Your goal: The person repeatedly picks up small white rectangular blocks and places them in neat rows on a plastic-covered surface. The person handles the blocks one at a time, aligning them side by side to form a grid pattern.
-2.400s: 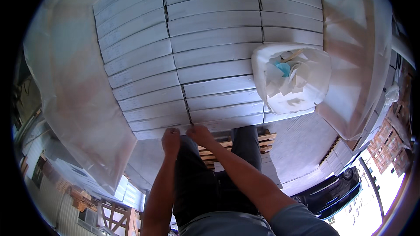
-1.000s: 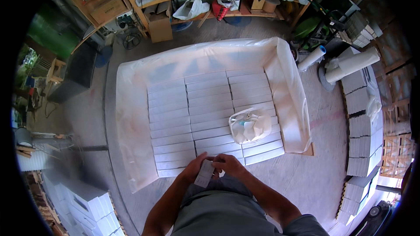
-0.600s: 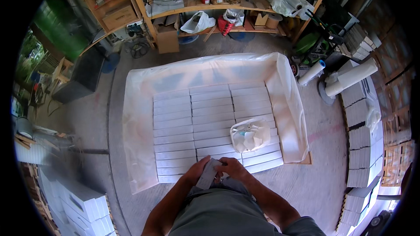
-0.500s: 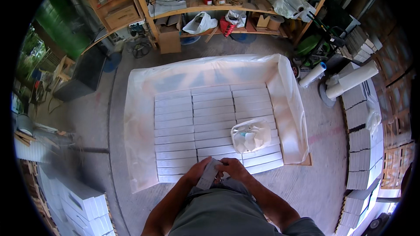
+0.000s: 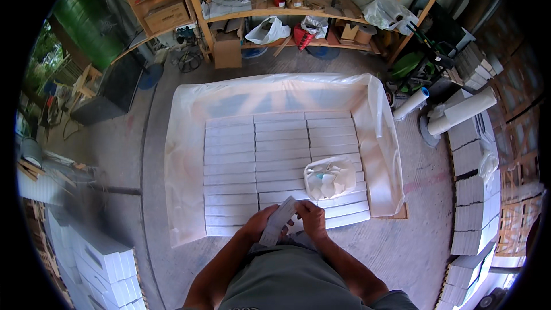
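White paper (image 5: 278,221) in left hand (image 5: 259,223)

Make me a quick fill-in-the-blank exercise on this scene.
The pale slip is between the right hand and the ___ hand.
The white boxes form ___ columns.
The scrap-filled bag sits mostly on the ___ column, not left or middle.
The cylinder at upper left is coloured ___.

left; three; right; green
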`<state>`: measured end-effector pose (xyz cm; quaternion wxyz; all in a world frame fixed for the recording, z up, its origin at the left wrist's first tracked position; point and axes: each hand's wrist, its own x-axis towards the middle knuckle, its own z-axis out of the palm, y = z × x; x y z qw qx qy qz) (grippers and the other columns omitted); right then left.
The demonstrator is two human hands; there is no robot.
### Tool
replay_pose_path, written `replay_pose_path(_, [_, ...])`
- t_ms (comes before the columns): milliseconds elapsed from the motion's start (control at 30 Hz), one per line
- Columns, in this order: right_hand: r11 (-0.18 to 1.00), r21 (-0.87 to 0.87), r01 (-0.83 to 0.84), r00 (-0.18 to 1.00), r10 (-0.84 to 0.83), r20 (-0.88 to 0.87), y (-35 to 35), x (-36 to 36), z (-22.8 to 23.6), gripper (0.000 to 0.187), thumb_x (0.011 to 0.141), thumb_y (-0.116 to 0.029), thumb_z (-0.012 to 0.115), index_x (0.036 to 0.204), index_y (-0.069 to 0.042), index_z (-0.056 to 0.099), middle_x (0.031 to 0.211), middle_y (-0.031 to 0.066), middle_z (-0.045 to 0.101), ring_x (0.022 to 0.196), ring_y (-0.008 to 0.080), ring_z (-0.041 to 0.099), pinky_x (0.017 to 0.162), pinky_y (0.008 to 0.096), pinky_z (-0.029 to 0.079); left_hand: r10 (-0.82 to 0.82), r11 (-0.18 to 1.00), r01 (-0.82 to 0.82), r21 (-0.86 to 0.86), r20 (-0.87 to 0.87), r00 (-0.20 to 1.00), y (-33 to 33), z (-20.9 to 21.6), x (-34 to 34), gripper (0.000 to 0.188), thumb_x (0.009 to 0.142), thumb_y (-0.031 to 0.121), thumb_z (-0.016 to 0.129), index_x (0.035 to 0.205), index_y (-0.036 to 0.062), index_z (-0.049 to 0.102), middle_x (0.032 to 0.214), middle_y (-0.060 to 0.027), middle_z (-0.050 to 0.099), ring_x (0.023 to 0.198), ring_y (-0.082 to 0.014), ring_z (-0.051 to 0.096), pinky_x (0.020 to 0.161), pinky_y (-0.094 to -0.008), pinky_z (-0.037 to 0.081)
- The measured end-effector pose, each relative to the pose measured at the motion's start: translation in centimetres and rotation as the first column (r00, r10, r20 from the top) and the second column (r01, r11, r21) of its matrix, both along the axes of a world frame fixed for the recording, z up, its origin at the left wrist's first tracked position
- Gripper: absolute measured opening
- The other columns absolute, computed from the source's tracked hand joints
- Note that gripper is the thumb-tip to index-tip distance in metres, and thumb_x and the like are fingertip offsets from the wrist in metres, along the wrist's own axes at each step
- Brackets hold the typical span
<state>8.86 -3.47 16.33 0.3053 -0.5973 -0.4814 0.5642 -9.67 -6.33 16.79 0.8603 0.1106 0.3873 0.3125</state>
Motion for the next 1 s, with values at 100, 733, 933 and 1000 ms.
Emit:
replay_pose_path(100, [0.978, -0.146, 0.152, 0.981, -0.167, -0.097, 0.9, 0.4, 0.3, 0.021, 0.089, -0.018, 0.060, 0.085, 0.001, 0.067, 0.065, 0.0012, 0.058, 0.057, 0.0088, 0.051, 0.055, 0.0245, 0.043, 0.014, 1.000, -0.014, -0.014, -0.042, 0.999, -0.3, 0.1, -0.2, 0.055, 0.101, 0.043, 0.025, 0.113, -0.0012, 0.055, 0.085, -0.0130, 0.064, 0.065, -0.0221, 0.061, 0.060, -0.0350, 0.053])
replay_pose_path(733, [0.937, -0.245, -0.248, 0.877, 0.110, -0.469, 1.6, 0.9, 2.7, 0.027, 0.094, -0.021, 0.057, 0.104, 0.002, 0.066, 0.079, 0.0075, 0.067, 0.071, 0.0131, 0.062, 0.065, 0.0269, 0.048, 0.063, 0.994, -0.021, 0.109, -0.399, 0.915, 0.3, 0.6, -0.7, 0.035, 0.089, 0.026, 0.063, 0.112, -0.0015, 0.062, 0.091, -0.0066, 0.065, 0.072, -0.0129, 0.060, 0.061, -0.0275, 0.048])
replay_pose_path(933, [0.893, -0.339, -0.296, 0.832, 0.067, -0.550, 1.6, 1.2, 2.1, 0.028, 0.094, -0.021, 0.059, 0.106, 0.003, 0.066, 0.084, 0.0068, 0.066, 0.074, 0.0123, 0.060, 0.068, 0.0252, 0.046, 0.066, 0.993, -0.027, 0.118, -0.341, 0.938, 0.4, 0.9, -0.9, 0.035, 0.089, 0.027, 0.063, 0.110, -0.0004, 0.063, 0.090, -0.0067, 0.064, 0.071, -0.0132, 0.060, 0.061, -0.0286, 0.047])
replay_pose_path(1000, [0.897, -0.331, -0.293, 0.834, 0.071, -0.547, 1.6, 1.1, 2.0, 0.028, 0.094, -0.022, 0.059, 0.106, 0.003, 0.066, 0.083, 0.0065, 0.066, 0.074, 0.0119, 0.059, 0.068, 0.0250, 0.045, 0.062, 0.990, -0.014, 0.139, -0.348, 0.936, 0.5, 0.9, -0.9, 0.035, 0.089, 0.028, 0.063, 0.110, 0.0000, 0.063, 0.089, -0.0067, 0.064, 0.071, -0.0135, 0.060, 0.061, -0.0289, 0.047])
